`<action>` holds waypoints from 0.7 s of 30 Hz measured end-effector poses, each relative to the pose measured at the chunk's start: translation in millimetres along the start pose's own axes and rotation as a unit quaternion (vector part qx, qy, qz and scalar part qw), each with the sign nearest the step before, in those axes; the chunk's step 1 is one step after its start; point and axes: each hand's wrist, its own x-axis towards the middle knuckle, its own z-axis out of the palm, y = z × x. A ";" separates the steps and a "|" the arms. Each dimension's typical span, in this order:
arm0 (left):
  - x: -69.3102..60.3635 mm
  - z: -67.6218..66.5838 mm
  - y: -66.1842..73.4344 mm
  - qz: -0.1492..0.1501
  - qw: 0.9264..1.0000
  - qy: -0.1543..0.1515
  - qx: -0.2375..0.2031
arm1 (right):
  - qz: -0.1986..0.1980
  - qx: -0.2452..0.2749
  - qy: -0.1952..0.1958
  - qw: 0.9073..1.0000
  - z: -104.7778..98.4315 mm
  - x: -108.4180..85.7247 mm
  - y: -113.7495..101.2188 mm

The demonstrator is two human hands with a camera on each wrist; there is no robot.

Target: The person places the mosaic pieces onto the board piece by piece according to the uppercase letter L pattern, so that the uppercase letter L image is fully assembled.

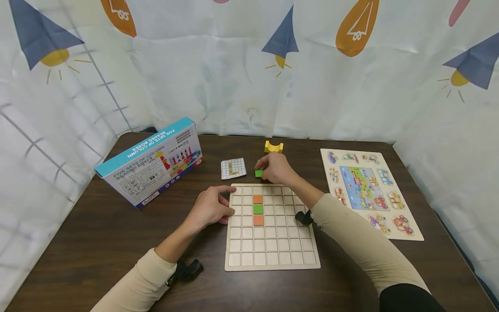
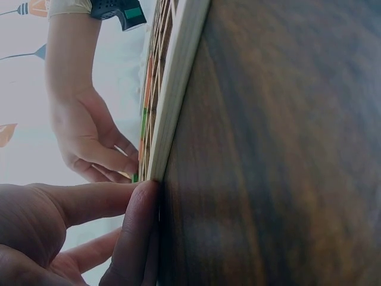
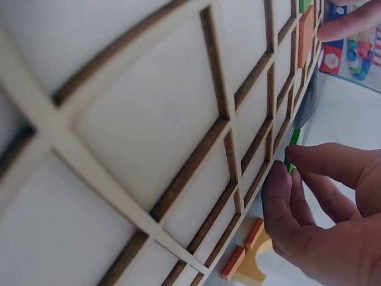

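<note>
A pale wooden grid board lies on the dark table, with two orange squares and a green square between them in one column. My left hand holds the board's far left corner; in the left wrist view a thumb and finger meet at its edge. Just beyond the board's far edge, my right hand pinches a small green tile between thumb and fingers. A yellow arch block stands behind that hand. Orange pieces beside the arch show in the right wrist view.
A small card with a coloured grid pattern lies left of the right hand. A blue-topped box stands at the back left. On the right lies a picture puzzle board, partly under the right forearm. A printed curtain hangs behind the table.
</note>
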 end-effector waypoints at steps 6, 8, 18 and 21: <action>0.1 0.3 -0.1 0.002 1.000 0.001 0.002 | 0.006 0.022 -0.002 1.000 -4.6 -4.8 1.0; 0.2 0.0 -0.3 0.003 1.000 0.001 0.002 | 0.003 0.030 -0.001 1.000 -6.1 -7.0 0.6; 1.2 -1.0 -1.9 0.001 1.000 -0.004 -0.010 | -0.014 0.057 -0.004 0.998 -10.5 -21.9 -1.2; 1.2 -0.8 -1.8 -0.002 1.000 -0.006 -0.012 | -0.019 0.072 -0.006 0.997 -11.4 -27.9 -1.1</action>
